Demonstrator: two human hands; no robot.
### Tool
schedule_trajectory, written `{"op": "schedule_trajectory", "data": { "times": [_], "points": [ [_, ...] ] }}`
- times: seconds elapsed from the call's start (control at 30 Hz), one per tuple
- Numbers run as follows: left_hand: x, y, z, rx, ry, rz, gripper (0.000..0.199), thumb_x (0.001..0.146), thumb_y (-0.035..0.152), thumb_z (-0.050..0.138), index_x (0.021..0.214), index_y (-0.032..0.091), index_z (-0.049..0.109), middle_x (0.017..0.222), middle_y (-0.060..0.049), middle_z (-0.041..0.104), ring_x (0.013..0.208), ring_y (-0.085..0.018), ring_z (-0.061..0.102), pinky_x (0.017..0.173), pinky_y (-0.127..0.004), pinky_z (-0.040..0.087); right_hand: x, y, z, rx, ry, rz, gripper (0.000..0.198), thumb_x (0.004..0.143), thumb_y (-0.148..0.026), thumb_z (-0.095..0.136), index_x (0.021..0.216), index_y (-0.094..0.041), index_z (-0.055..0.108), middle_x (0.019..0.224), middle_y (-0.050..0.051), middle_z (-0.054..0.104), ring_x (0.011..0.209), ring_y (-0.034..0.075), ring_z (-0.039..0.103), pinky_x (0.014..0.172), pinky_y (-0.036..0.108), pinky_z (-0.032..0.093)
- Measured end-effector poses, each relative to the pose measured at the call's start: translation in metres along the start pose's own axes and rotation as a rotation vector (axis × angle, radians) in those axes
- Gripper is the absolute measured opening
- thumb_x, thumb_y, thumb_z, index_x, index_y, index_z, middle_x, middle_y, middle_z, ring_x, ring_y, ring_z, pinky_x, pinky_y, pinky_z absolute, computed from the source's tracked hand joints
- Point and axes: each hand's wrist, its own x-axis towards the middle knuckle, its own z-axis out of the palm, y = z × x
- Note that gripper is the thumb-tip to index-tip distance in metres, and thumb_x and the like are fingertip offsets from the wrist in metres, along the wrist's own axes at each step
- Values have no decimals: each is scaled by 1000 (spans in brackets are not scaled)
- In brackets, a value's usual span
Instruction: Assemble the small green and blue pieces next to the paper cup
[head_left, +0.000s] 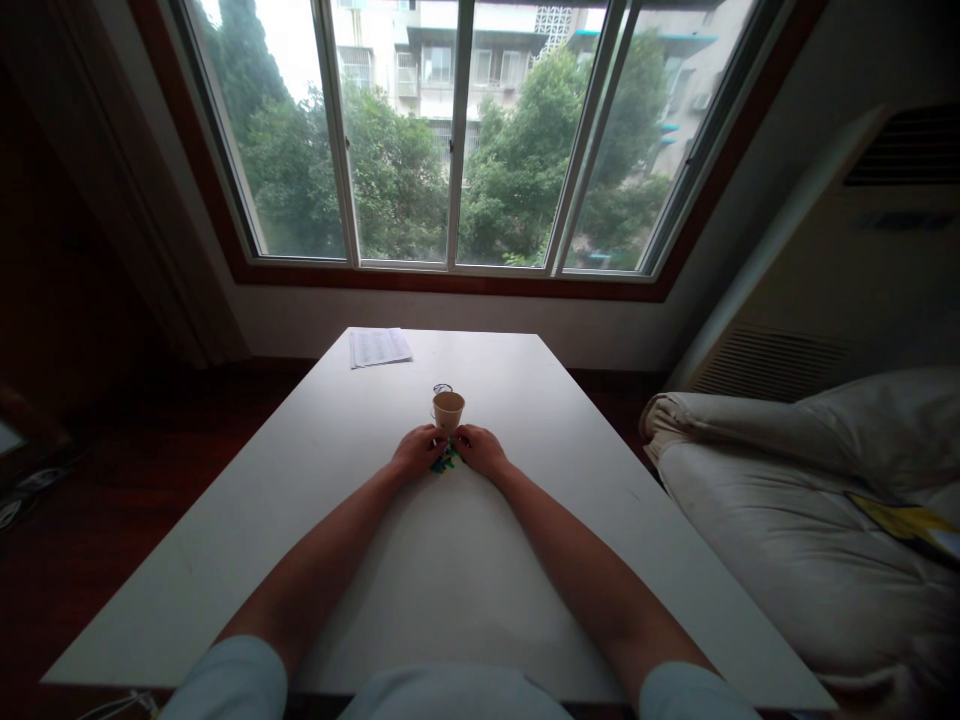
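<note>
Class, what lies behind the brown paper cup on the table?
Behind the brown paper cup, a thin dark looped object shows on the white table; farther back and left lie papers. The cup covers the spot directly behind it; anything there cannot be seen.

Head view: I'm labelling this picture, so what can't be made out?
In the head view:
Small green pieces: too small to count.
Left hand and right hand: fingertip grip too small to tell.
Cup: inside too dim.
Papers: print too small to read.
Yellow item: cut off by right edge.

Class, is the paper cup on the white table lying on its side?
No: the paper cup stands upright, its open mouth facing up.
</note>
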Motion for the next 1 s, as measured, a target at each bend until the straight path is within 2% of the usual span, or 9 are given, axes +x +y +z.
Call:
{"op": "schedule_trajectory", "data": {
  "times": [1.0],
  "points": [
    [0, -1, 0, -32, 10, 7, 16, 89, 27, 61, 95, 21, 75, 91, -4, 69, 75, -13, 59, 70, -23, 44, 1, 2, 2, -16, -14, -14, 18, 95, -29, 55, 99, -23, 71, 98, 4, 71, 85, 16, 60, 73, 24, 37]
  ]
}}
